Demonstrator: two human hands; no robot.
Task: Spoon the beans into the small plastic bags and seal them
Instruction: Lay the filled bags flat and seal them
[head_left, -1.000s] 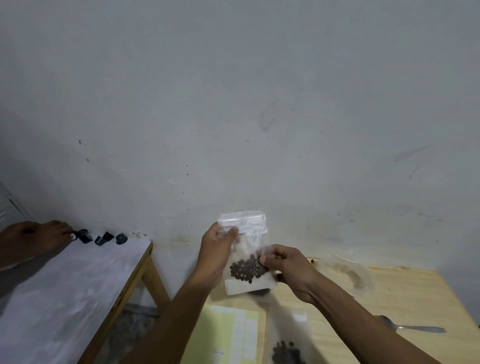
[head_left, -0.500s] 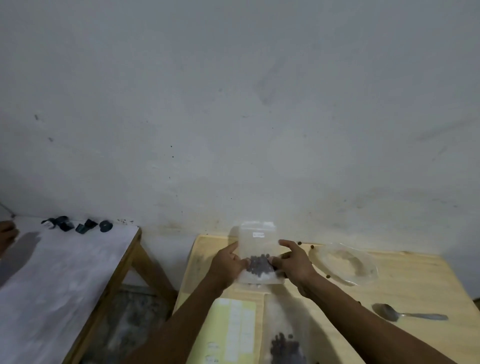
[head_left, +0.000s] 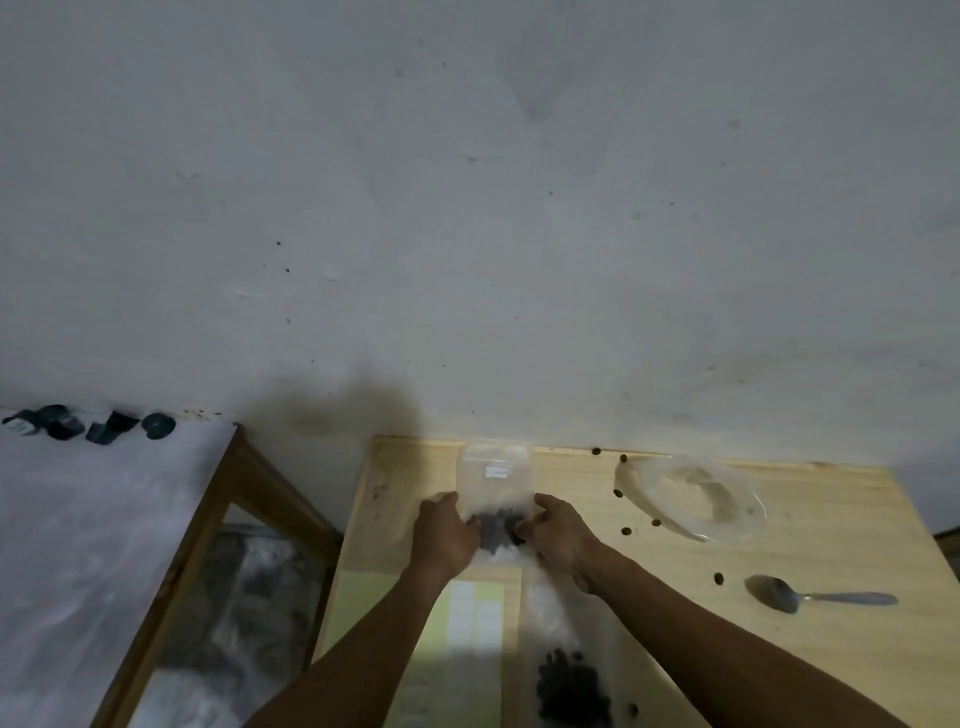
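Note:
A small clear plastic bag (head_left: 496, 474) with a white label lies on the wooden table (head_left: 810, 649) near its far edge, with dark beans (head_left: 496, 527) gathered in its lower part. My left hand (head_left: 444, 538) holds the bag's left side and my right hand (head_left: 563, 535) holds its right side. Both thumbs point forward along the edges and the fingers curl in toward the beans. A second clear bag with beans (head_left: 571, 686) lies nearer me. A metal spoon (head_left: 779, 595) rests on the table at the right.
A clear plastic dish (head_left: 701, 499) sits at the back right with several loose beans (head_left: 626, 531) scattered round it. A yellow sheet of white labels (head_left: 467, 623) lies under my left forearm. A grey-topped table (head_left: 78, 545) with small dark objects (head_left: 111, 427) stands to the left across a gap.
The bag came down from in front of the wall onto the table's far edge, both hands moving with it to its lower sides. The other person's hand at far left has left the view.

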